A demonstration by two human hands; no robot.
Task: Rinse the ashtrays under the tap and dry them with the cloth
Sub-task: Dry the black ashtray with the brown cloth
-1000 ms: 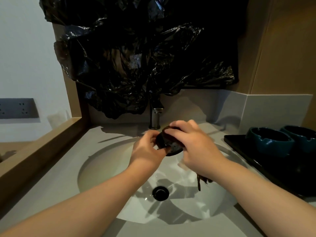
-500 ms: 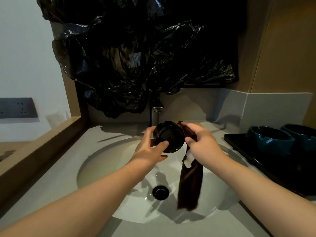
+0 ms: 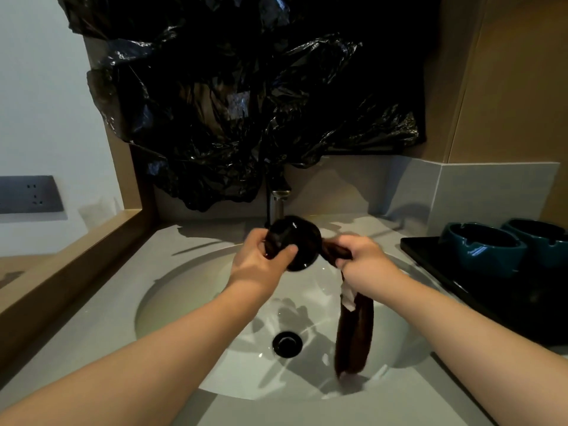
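Glossy ashtray (image 3: 299, 244), soft cloth (image 3: 353, 336)

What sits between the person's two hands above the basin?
Head view: a round black ashtray, gripped by the left hand, and the bunched dark brown cloth the right hand holds.

Prob. hotel bathrm: basin (image 3: 184, 302), tap (image 3: 278, 204).

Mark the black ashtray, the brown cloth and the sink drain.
black ashtray (image 3: 304, 241), head view, on the middle of its round dark body.
brown cloth (image 3: 353, 339), head view, on the hanging lower part.
sink drain (image 3: 287, 343), head view, on the centre of the black plug.
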